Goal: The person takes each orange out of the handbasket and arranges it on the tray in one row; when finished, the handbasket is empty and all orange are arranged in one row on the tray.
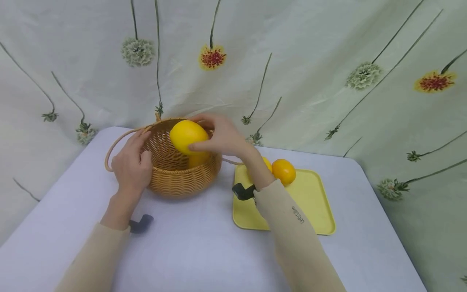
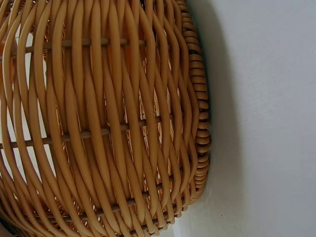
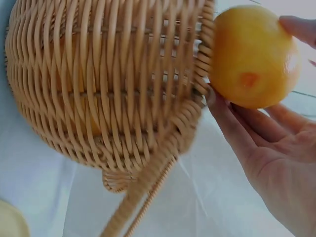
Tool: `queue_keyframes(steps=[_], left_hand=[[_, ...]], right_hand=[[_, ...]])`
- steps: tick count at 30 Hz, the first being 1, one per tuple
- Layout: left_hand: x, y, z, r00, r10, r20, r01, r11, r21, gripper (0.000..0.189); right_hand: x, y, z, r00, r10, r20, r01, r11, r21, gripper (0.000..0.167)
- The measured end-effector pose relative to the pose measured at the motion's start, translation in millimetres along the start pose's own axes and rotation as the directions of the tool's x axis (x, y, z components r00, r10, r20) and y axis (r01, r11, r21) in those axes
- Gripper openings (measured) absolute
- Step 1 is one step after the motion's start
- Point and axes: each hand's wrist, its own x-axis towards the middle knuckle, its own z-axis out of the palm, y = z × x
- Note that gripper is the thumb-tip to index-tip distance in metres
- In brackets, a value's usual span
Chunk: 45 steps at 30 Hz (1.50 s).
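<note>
My right hand [image 1: 222, 136] holds a yellow-orange orange [image 1: 187, 136] between thumb and fingers, over the mouth of a wicker basket [image 1: 178, 182]. In the right wrist view this orange [image 3: 254, 57] overlaps the basket's rim [image 3: 205, 54], with fingers beneath it and the thumb on its other side. My left hand [image 1: 133, 162] grips the basket's left rim, fingers over the edge. Another yellow fruit [image 1: 198, 160] lies inside the basket, partly covered by the held one. Only the woven wall [image 2: 108, 113] and the cloth fill the left wrist view.
Right of the basket lies a yellow tray [image 1: 313, 202] bearing an orange [image 1: 283, 171] and a second fruit [image 1: 267, 163] half hidden behind my right forearm. Looped handles [image 1: 113, 150] stick out from the basket's sides. A flower-print curtain [image 1: 292, 81] hangs behind the white-covered table [image 1: 189, 251].
</note>
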Motion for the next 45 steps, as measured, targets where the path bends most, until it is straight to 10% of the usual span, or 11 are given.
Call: queue_keyframes(steps=[12, 26, 45], left_hand=[[-2.1, 0.7, -2.5, 1.000, -0.014, -0.017, 0.014, 1.000, -0.022, 0.059], [-1.5, -2.1, -3.5, 1.000, -0.020, -0.011, 0.020, 1.000, -0.021, 0.060], [0.0, 0.7, 3.2, 1.000, -0.009, -0.014, 0.008, 1.000, -0.027, 0.059]], right_hand=[[-79.5, 26, -20, 0.978, 0.050, -0.204, -0.018, 0.987, 0.158, 0.061], [-147.3, 72, -60, 0.903, 0.237, -0.359, -0.190, 0.969, 0.160, 0.060], [-189.6, 129, -102, 0.632, 0.513, -0.581, -0.566, 0.817, 0.105, 0.071]])
